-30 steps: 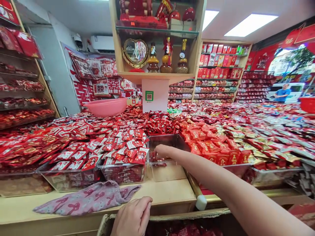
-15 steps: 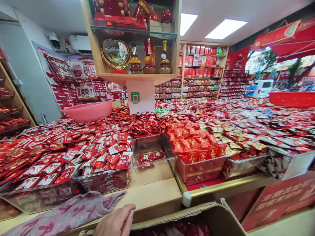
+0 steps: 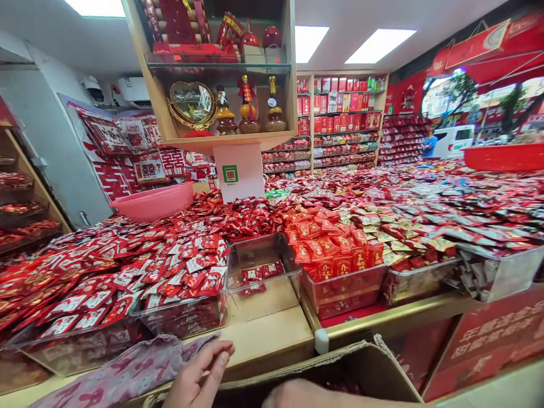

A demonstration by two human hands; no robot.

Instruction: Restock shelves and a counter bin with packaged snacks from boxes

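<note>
In the carton point(image 3: 386, 371), red packets point(image 3: 345, 386) lie beside the right hand point(image 3: 293, 394), grip unclear; left hand point(image 3: 196, 378) gapes slightly.

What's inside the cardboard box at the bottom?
In the cardboard box, some dark red packaging shows beyond the right hand. That hand, its forearm and the picture's edge hide the rest; what lies deeper can't be seen.
</note>
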